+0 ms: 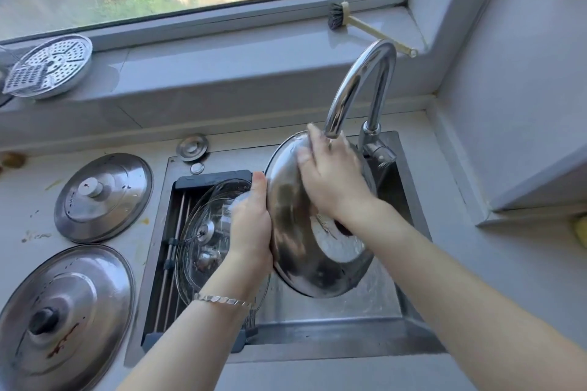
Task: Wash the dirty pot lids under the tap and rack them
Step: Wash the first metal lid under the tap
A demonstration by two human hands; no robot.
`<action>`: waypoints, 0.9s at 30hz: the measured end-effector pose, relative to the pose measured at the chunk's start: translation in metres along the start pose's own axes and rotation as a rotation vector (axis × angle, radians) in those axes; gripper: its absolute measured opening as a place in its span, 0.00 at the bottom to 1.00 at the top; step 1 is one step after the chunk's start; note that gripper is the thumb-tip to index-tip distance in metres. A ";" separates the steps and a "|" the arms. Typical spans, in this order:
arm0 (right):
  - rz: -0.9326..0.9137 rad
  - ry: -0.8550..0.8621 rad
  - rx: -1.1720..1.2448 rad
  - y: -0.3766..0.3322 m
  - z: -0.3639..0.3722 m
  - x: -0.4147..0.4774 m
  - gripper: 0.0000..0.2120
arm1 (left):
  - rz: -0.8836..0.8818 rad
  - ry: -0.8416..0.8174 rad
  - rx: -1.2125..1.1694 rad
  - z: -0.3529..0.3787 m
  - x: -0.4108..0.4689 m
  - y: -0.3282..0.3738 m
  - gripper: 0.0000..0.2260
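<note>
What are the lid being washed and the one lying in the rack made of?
The lid being washed looks like polished stainless steel: silvery, mirror-like reflections. The racked lid seems clear glass with a metal knob: the rack shows through it.
</note>
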State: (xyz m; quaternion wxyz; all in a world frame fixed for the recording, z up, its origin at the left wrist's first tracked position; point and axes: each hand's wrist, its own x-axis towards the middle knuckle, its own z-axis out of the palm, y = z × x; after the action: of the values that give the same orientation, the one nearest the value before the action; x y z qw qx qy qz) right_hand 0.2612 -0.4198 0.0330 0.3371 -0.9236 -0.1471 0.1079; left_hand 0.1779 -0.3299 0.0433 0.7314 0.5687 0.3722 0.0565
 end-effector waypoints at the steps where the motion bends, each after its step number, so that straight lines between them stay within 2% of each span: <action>1: -0.100 0.002 -0.023 -0.013 0.007 -0.012 0.23 | 0.001 0.011 0.041 0.004 0.001 0.000 0.19; 2: -0.197 0.024 -0.033 -0.025 0.013 -0.023 0.23 | 0.011 0.070 0.071 0.009 0.000 0.002 0.18; 3: -0.278 0.048 -0.037 -0.033 0.019 -0.032 0.26 | -0.010 0.120 0.181 0.014 -0.001 0.008 0.19; 4: -0.321 0.054 -0.043 -0.037 0.022 -0.034 0.29 | 0.047 0.144 0.306 0.013 0.000 0.003 0.20; 5: -0.320 0.028 -0.043 -0.036 0.021 -0.030 0.30 | 0.028 0.115 0.223 0.012 0.003 0.002 0.18; 6: -0.284 0.004 -0.031 -0.032 0.021 -0.022 0.28 | 0.035 0.117 0.109 0.010 0.003 -0.001 0.15; 7: -0.213 -0.004 -0.006 -0.026 0.020 -0.012 0.25 | 0.035 0.085 0.124 0.008 0.003 -0.002 0.15; 9: 0.036 0.031 0.131 -0.016 0.011 0.008 0.19 | -0.006 0.057 0.050 0.008 0.001 -0.003 0.22; 11: 0.224 0.017 0.251 -0.009 0.011 0.019 0.20 | 0.002 0.069 0.114 0.004 -0.003 -0.005 0.24; 12: 0.239 -0.002 0.234 -0.008 0.014 0.018 0.21 | 0.001 0.081 0.140 0.003 -0.005 -0.005 0.25; 14: 0.165 0.007 0.186 -0.008 0.020 0.010 0.22 | 0.002 0.083 0.147 0.000 -0.006 -0.005 0.26; 16: -0.020 0.012 0.132 -0.009 0.023 -0.001 0.23 | -0.014 0.092 0.163 -0.002 -0.004 -0.008 0.26; 18: -0.258 -0.042 0.070 -0.008 0.022 -0.006 0.26 | -0.014 0.087 0.161 -0.003 -0.003 -0.009 0.24; 20: -0.372 -0.129 0.029 -0.001 0.017 0.001 0.25 | -0.017 0.070 0.151 -0.005 -0.006 -0.008 0.24; 22: -0.267 -0.221 0.037 0.016 0.013 0.011 0.23 | -0.020 0.095 0.138 -0.010 -0.004 -0.010 0.26; 24: 0.068 -0.296 0.134 0.037 0.008 0.017 0.22 | -0.042 0.119 0.059 -0.017 -0.001 -0.010 0.27; 25: 0.186 -0.274 0.208 0.046 0.007 0.015 0.21 | -0.044 0.138 0.022 -0.020 0.001 -0.009 0.26; 27: 0.183 -0.107 0.307 0.051 0.011 0.004 0.18 | -0.021 0.193 -0.007 -0.021 0.006 -0.002 0.24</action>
State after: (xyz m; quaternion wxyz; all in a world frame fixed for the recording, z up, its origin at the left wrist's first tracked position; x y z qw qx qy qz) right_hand 0.2721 -0.4487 -0.0091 0.4545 -0.8639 -0.0620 0.2082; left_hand 0.1689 -0.3107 0.0369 0.6945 0.5543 0.4467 0.1046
